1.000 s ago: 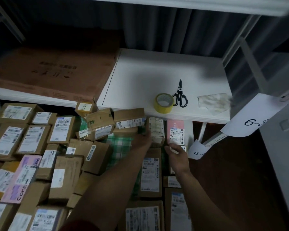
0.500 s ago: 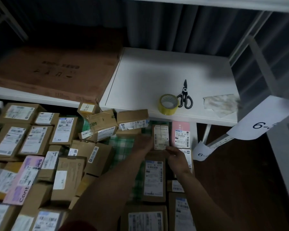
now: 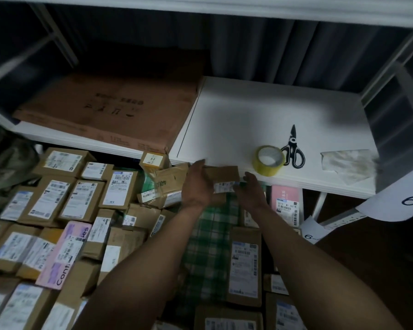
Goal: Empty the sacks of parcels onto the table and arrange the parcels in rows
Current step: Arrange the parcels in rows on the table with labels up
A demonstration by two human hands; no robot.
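Head view shows my left hand (image 3: pixel 196 184) gripping a small brown parcel (image 3: pixel 222 176) at the far end of the table, just under the white shelf (image 3: pixel 236 120) edge. Whether my right hand (image 3: pixel 252 194) touches its other end, fingers loosely spread, I cannot tell. Labelled parcels (image 3: pixel 57 198) lie in rows on the green checked cloth (image 3: pixel 210 246).

Your left hand (image 3: pixel 196 184) grips a small brown box (image 3: pixel 222 178), right hand (image 3: pixel 252 191) touching its other end, over the green checked cloth (image 3: pixel 210 246).
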